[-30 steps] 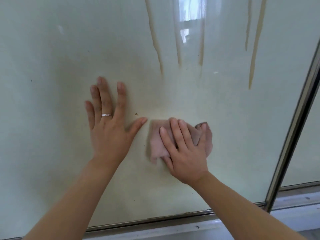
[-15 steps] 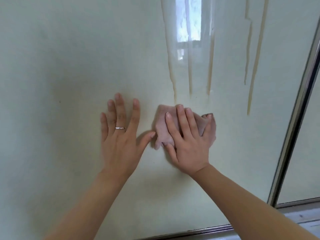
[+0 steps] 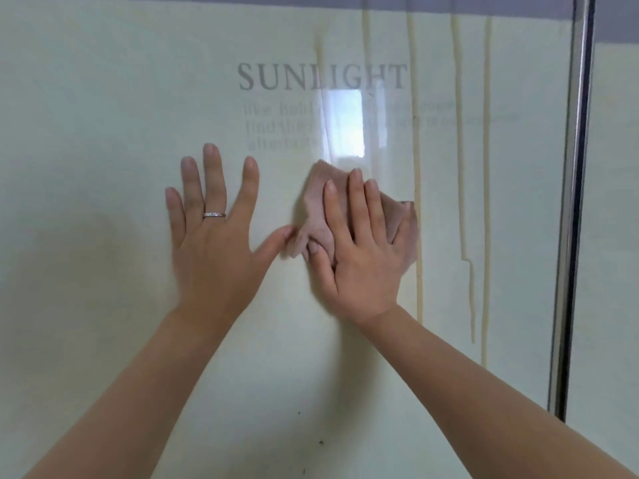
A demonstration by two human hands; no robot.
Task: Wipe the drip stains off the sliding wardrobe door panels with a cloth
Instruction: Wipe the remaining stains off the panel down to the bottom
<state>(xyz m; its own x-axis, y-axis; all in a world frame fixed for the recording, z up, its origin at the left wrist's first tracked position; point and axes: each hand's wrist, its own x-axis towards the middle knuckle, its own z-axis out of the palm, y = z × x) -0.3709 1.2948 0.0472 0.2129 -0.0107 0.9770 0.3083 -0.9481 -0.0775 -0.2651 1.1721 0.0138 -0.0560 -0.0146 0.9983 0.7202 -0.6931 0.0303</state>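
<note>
The pale glossy wardrobe door panel [image 3: 103, 115] fills the view, printed with grey "SUNLIGHT" lettering [image 3: 321, 77]. Several yellowish drip stains [image 3: 460, 174] run down its right part from the top edge. My right hand [image 3: 363, 250] presses a crumpled pinkish-brown cloth [image 3: 320, 198] flat against the panel, fingers straight, just below a bright window reflection. One drip stain [image 3: 419, 278] runs right beside the cloth's right edge. My left hand [image 3: 216, 233], with a ring, lies flat on the panel to the left, its thumb tip touching the cloth.
A metal door frame [image 3: 570, 202] stands vertically at the right, with another pale panel [image 3: 612, 236] beyond it. A few small dark specks [image 3: 321, 442] dot the panel low down.
Both hands and the cloth have slid up the panel toward the lettering. My view has tilted up; the floor track has left the frame. The lower parts of the middle drips are gone.
</note>
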